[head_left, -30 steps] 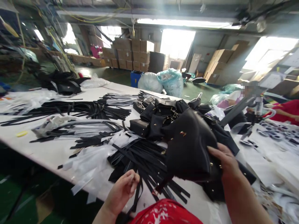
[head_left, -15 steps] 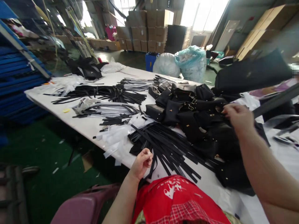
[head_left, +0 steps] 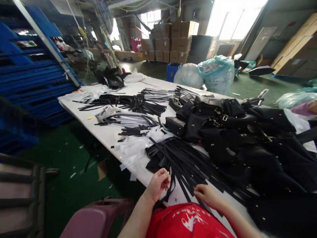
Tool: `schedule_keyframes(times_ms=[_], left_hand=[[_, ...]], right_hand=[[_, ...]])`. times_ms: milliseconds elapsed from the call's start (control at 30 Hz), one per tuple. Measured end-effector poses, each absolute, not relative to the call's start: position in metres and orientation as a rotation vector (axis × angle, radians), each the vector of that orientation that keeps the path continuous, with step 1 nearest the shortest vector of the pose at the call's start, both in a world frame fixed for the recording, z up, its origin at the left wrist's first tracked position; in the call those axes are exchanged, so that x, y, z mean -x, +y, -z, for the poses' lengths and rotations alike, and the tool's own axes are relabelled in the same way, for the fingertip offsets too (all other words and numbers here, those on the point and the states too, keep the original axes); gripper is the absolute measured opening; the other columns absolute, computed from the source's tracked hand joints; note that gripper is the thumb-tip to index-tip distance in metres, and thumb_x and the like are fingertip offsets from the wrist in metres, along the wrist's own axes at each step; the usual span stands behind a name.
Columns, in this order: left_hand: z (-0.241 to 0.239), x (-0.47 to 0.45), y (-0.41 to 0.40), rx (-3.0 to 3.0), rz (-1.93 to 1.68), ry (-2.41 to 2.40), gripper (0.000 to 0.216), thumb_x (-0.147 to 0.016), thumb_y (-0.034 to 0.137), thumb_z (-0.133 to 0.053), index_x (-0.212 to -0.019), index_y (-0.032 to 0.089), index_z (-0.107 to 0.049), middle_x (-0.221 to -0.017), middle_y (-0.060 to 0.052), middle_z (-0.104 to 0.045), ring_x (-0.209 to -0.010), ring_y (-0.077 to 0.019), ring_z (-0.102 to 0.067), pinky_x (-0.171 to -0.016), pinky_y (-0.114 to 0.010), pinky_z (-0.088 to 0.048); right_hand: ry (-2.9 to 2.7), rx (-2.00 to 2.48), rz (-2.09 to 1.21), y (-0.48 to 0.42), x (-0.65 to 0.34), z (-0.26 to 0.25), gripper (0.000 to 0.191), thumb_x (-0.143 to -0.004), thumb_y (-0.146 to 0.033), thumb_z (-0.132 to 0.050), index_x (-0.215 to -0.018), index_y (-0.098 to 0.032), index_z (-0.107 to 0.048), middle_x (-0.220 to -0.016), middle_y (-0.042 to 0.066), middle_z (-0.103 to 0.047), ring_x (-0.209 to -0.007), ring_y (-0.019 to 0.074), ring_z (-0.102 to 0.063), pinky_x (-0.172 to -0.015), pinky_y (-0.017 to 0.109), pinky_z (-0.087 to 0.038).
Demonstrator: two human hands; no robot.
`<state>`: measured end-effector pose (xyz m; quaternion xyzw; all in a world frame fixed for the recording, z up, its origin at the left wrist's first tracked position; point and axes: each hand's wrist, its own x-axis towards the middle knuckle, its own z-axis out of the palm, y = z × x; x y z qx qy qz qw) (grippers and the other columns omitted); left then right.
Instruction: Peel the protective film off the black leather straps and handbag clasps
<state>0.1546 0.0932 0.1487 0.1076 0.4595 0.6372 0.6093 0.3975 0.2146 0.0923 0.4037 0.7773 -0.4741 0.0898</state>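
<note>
My left hand [head_left: 159, 185] is closed, fingers curled toward the thumb, just above the near ends of a bundle of black straps [head_left: 182, 158]. Whatever it may pinch is too small to make out. To its right, my right hand [head_left: 205, 195] also has its fingers curled in, low over the strap ends by the front table edge. I cannot see what is in it. Black bags [head_left: 218, 142] with gold-coloured fittings lie in a heap right of the straps. White plastic-like strips [head_left: 136, 145] lie left of the straps.
The white table [head_left: 94, 132] carries more black strap bundles [head_left: 123, 103] toward its far end. A purple chair [head_left: 91, 218] stands at its near left side. Blue stacked racks [head_left: 32, 86] are at the left. Filled plastic bags [head_left: 216, 74] and cartons [head_left: 170, 41] stand beyond the table.
My right hand has come from the bag heap to the strap ends near my left hand. A black bag that was in the air at the right is down. The view has swung left.
</note>
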Motion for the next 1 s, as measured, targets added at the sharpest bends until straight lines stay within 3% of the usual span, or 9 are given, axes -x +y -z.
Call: schedule_keyframes(times_ms=[200, 400, 667, 1000], left_hand=[[-0.144, -0.136, 0.089, -0.294, -1.403, 1.044, 0.044, -0.067, 0.04, -0.083, -0.068, 0.017, -0.046, -0.06, 0.002, -0.061, -0.045, -0.0067, -0.053, -0.041, -0.016, -0.036], [-0.126, -0.095, 0.078, -0.335, -1.229, 1.09, 0.047, -0.061, 0.043, -0.086, -0.084, 0.017, -0.055, -0.058, 0.002, -0.062, -0.042, -0.0091, -0.054, -0.043, -0.019, -0.04], [-0.123, -0.056, 0.056, -0.33, -1.25, 1.162, 0.046, -0.065, 0.051, -0.081, -0.074, 0.017, -0.05, -0.062, 0.0, -0.064, -0.048, -0.0091, -0.057, -0.046, -0.019, -0.041], [-0.135, -0.103, -0.048, -0.245, -1.366, 1.347, 0.043, -0.058, 0.04, -0.086, -0.076, 0.016, -0.055, -0.057, 0.002, -0.061, -0.045, -0.0086, -0.054, -0.045, -0.019, -0.04]], right_hand=[[2.231, -1.28, 1.376, 0.203, -0.378, -0.072, 0.023, -0.086, -0.029, -0.048, -0.077, -0.017, -0.066, -0.071, 0.003, -0.07, -0.068, 0.0161, -0.063, -0.065, 0.024, -0.043], [2.221, -1.244, 1.322, 0.162, -0.334, -0.052, 0.014, -0.078, -0.026, -0.058, -0.075, -0.018, -0.069, -0.079, 0.005, -0.073, -0.078, 0.0199, -0.065, -0.07, 0.026, -0.043], [2.207, -1.223, 1.282, 0.128, -0.298, -0.044, 0.017, -0.079, -0.025, -0.055, -0.078, -0.02, -0.071, -0.078, 0.004, -0.073, -0.077, 0.0203, -0.066, -0.067, 0.026, -0.043], [2.277, -0.949, 1.359, 0.081, -0.295, -0.033, 0.014, -0.076, -0.027, -0.057, -0.073, -0.018, -0.068, -0.074, 0.003, -0.071, -0.074, 0.02, -0.063, -0.066, 0.027, -0.043]])
